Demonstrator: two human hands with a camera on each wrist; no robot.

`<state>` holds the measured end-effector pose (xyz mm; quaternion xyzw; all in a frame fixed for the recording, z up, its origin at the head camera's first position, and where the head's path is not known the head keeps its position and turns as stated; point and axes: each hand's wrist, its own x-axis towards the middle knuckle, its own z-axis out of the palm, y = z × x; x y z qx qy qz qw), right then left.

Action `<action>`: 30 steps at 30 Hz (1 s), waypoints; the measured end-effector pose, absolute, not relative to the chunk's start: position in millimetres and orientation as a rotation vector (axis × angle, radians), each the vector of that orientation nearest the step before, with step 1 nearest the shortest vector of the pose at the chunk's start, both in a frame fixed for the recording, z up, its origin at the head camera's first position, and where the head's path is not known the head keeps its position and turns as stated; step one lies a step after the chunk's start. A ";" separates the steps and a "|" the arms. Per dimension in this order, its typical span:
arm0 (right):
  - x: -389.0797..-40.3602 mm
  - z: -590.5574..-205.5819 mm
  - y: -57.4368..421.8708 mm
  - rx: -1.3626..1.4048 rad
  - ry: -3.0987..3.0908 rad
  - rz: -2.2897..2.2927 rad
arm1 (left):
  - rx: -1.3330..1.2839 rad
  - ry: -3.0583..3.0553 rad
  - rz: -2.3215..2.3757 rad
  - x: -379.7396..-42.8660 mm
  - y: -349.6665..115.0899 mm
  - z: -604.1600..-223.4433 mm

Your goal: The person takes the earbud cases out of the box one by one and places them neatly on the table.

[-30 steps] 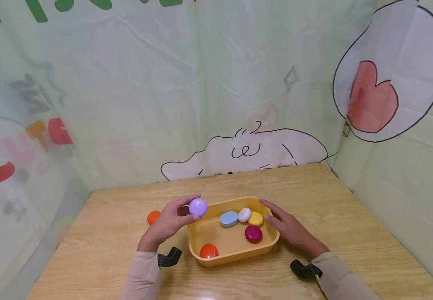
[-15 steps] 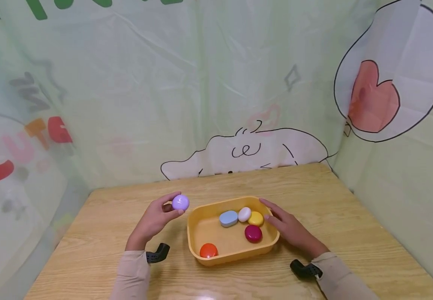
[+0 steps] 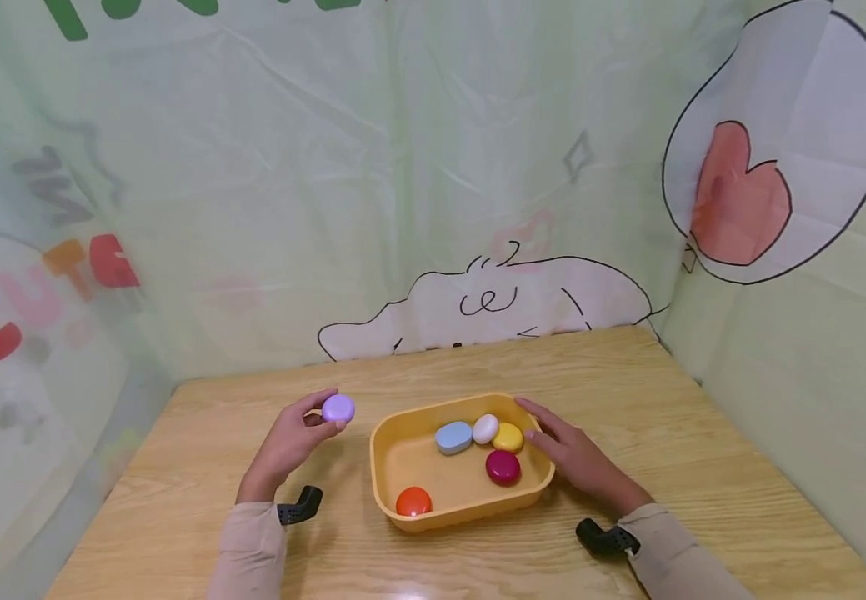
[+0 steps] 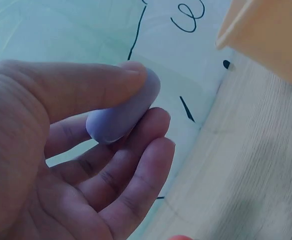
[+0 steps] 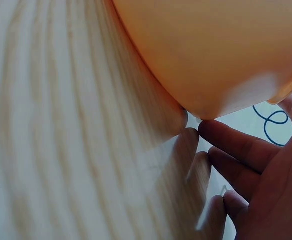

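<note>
Purple piece (image 3: pixel 338 409) pinched by left hand (image 3: pixel 290 440), left of yellow tray (image 3: pixel 448 481); right hand (image 3: pixel 579 454) grips its right end.

Purple disc (image 3: pixel 338 408), held tilted, left of tray (image 3: pixel 451 482).

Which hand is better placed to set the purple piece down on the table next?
Probably the left hand: it pinches the purple piece beside the left end of the yellow tray, over the table. The right hand is at the tray's right end and holds no piece.

wrist views crop the tray (image 4: pixel 273 37)
</note>
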<state>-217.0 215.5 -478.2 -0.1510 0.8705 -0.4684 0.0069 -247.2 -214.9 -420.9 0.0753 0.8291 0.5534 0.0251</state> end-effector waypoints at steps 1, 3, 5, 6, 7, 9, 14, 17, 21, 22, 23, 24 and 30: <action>-217.1 -477.9 215.7 -0.473 2.722 -1.464 | 0.213 2.580 1.701 -248.2 -215.8 -421.8; -217.4 -477.6 215.9 -0.477 2.718 -1.467 | 0.193 2.610 1.682 -249.8 -217.9 -423.7; -217.5 -477.7 215.8 -0.475 2.705 -1.474 | 0.174 2.639 1.657 -250.3 -220.7 -426.9; -217.4 -478.2 215.7 -0.471 2.697 -1.477 | 0.165 2.654 1.644 -250.2 -222.4 -429.0; -217.3 -479.0 215.5 -0.470 2.690 -1.477 | 0.150 2.669 1.629 -249.8 -224.0 -431.5; -216.9 -480.9 215.0 -0.460 2.677 -1.478 | 0.134 2.686 1.618 -248.5 -227.1 -436.7; -217.9 -483.3 214.2 -0.455 2.690 -1.455 | 0.076 2.724 1.590 -249.4 -229.4 -447.5; -217.3 -481.3 214.3 -0.466 2.704 -1.448 | 0.045 2.733 1.577 -252.9 -227.7 -451.3; -214.9 -476.8 214.7 -0.465 2.706 -1.465 | 0.035 2.734 1.563 -256.2 -223.7 -451.4; -214.8 -475.7 214.8 -0.463 2.705 -1.469 | 0.036 2.734 1.558 -256.7 -222.4 -450.5; -214.9 -474.5 214.8 -0.466 2.704 -1.472 | 0.038 2.736 1.554 -257.3 -221.3 -449.7; -215.4 -473.5 214.8 -0.466 2.705 -1.473 | 0.042 2.744 1.547 -257.6 -220.3 -448.6; -216.8 -476.6 216.1 -0.462 2.713 -1.462 | 0.069 2.801 1.454 -257.4 -214.0 -452.7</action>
